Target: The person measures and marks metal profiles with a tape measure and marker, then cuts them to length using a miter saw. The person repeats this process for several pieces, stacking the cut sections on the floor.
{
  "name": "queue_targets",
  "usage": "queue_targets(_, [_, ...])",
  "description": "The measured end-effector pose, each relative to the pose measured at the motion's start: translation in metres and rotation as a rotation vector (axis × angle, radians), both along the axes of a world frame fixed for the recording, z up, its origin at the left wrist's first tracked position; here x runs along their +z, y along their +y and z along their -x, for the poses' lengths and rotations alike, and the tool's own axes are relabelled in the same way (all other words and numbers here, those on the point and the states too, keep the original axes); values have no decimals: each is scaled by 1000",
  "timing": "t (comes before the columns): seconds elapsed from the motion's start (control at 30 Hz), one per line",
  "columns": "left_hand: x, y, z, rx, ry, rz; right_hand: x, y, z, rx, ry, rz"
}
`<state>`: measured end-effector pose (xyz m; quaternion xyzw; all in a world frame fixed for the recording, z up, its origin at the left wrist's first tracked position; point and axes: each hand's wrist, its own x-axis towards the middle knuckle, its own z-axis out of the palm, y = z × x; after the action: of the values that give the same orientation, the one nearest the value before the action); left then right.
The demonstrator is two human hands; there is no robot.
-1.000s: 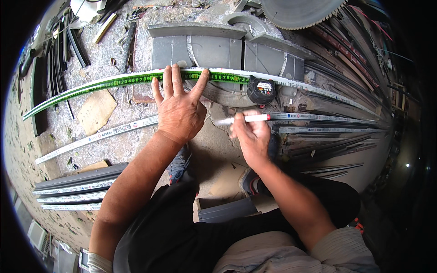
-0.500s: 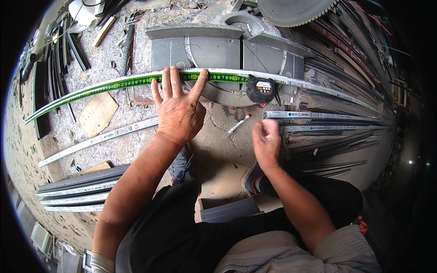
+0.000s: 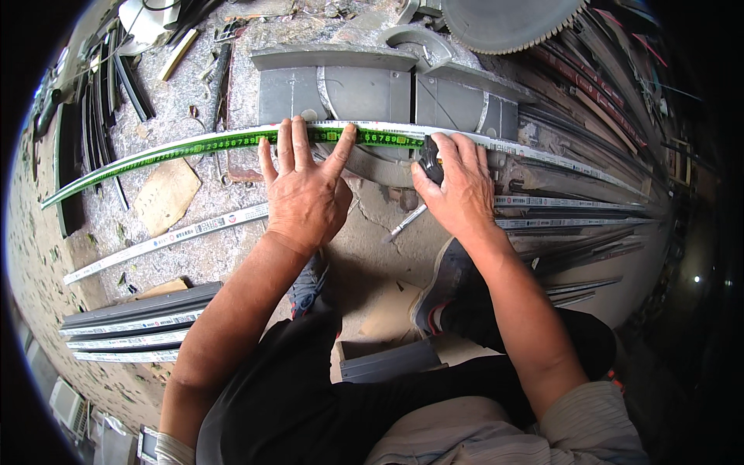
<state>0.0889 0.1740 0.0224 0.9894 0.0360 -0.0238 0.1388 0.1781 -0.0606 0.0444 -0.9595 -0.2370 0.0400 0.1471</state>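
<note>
A green tape measure blade point(image 3: 178, 152) lies stretched along a long white-faced metal strip point(image 3: 542, 150). My left hand point(image 3: 308, 195) rests with spread fingers across the blade and the strip's edge, pressing on them without a grip. Wrapped round the black tape measure case point(image 3: 431, 164) at the blade's right end is my right hand point(image 3: 461, 182), which covers much of the case. Below that hand a white marker pen point(image 3: 406, 221) lies on the floor, its upper end hidden.
A mitre saw's grey base and fence point(image 3: 364, 85) lie beyond the strip, with the toothed saw blade point(image 3: 508, 23) above right. More metal strips point(image 3: 573, 202) fan out at right; a strip stack point(image 3: 139, 329) lies lower left. A grey metal offcut point(image 3: 391, 361) is between my feet.
My right hand has moved up from above the floor and taken hold of the tape measure case. My left hand keeps its place on the blade.
</note>
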Motion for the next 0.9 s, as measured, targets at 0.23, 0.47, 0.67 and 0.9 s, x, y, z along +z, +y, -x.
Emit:
queue_targets(0.23, [20,17,-1,19,-64,63,6,-3,22,39,73,-103])
queue_targets(0.47, [15,92,-12,123,2,-89,3,-12,88,-5,420,-162])
queue_targets(0.67, [17,148,-4,67,184,-20,-28,-14,119,83,609,-92])
queue_targets(0.9, [21,182,-14,128,328,95,-54,-18,127,152,557,-12])
